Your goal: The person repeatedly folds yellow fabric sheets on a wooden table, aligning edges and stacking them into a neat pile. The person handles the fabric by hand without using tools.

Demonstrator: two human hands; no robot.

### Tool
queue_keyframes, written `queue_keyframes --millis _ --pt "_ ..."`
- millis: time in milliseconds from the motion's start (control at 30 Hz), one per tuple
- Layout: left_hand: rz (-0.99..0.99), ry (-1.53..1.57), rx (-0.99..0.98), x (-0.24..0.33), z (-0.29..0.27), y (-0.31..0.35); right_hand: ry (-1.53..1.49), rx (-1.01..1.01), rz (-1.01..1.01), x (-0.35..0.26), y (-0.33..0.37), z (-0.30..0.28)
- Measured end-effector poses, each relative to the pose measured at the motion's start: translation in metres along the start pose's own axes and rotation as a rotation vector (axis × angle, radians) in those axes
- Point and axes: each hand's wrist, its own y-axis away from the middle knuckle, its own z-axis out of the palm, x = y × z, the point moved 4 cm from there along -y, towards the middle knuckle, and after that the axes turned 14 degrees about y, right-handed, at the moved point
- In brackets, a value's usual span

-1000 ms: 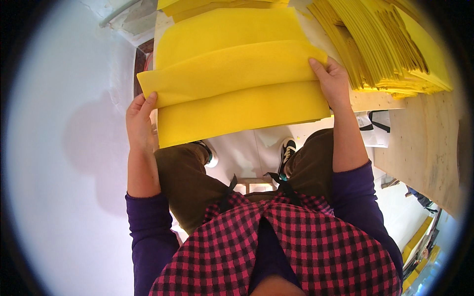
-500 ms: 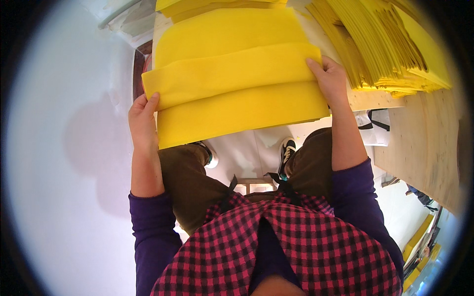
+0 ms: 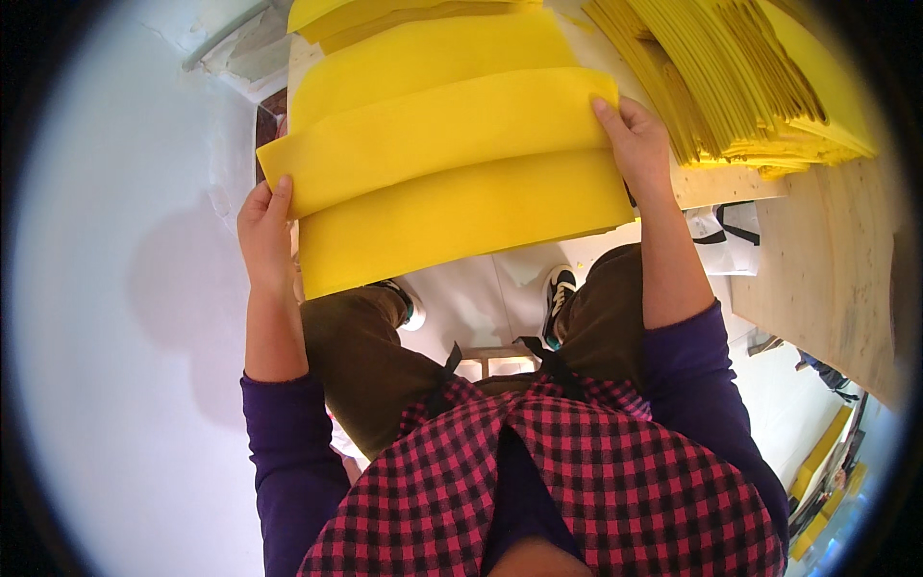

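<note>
A yellow felt-like sheet [image 3: 437,139] is stretched between my two hands above the table's near edge. My left hand [image 3: 264,226] pinches its left end, thumb on top. At the right end, my right hand [image 3: 636,149] grips the corner the same way, with its fingers partly hidden behind the sheet. Just below the held band, a yellow panel [image 3: 461,216] hangs past the table edge toward my knees. Whether band and panel are one folded piece I cannot tell. Beyond them, more yellow material [image 3: 433,58] lies flat.
A tall stack of folded yellow sheets [image 3: 721,87] stands at the right on the wooden table [image 3: 817,260]. More yellow pieces [image 3: 413,21] lie at the far edge. A white wall [image 3: 125,317] runs along the left. A white bag [image 3: 723,245] with black straps sits below the table.
Both hands have shifted slightly left and away from me, carrying the held band with them. My left hand has moved a little more than my right.
</note>
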Motion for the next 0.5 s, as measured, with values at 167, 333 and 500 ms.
queue_keyframes --millis 167,333,500 --pt "0.038 -0.047 -0.073 -0.012 -0.007 -0.021 0.092 0.006 -0.008 0.000 -0.002 0.002" --pt "0.019 -0.159 0.027 -0.029 -0.014 -0.031 0.312 -0.037 -0.013 -0.009 -0.001 0.000" --pt "0.027 -0.066 -0.034 -0.020 -0.011 -0.023 0.282 -0.036 -0.010 -0.014 0.003 -0.001"
